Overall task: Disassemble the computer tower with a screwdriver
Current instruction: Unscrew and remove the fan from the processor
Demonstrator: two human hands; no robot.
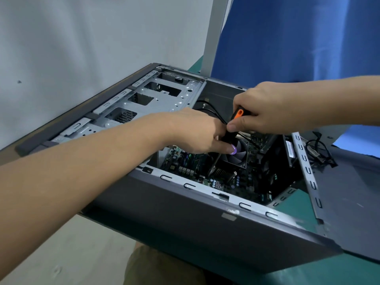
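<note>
Pale grey wall fills the background behind the computer tower, with a white post and a blue cloth hanging beyond its far right corner. The tower lies on its side on a green table, open face up, and one near corner juts past the table's edge. A detached grey side panel rests just beside the tower's right end, and a bundle of black cables lies on it.

Inside the tower, a silver drive cage takes up the far left part. The motherboard and a black fan sit in the well to the cage's right.

Both bare forearms reach in over the open face. The right hand comes from the tower's right side, wrist level, fingers and thumb curled tight around the top of the orange-and-black screwdriver. The left hand stretches across from the near left, forearm long and straight, palm down. Its thumb and fingers pinch the dark lower part of the handle, just above the fan. The tool slants down and to the left, and its metal tip meets the metal fins at the fan's near left corner.
</note>
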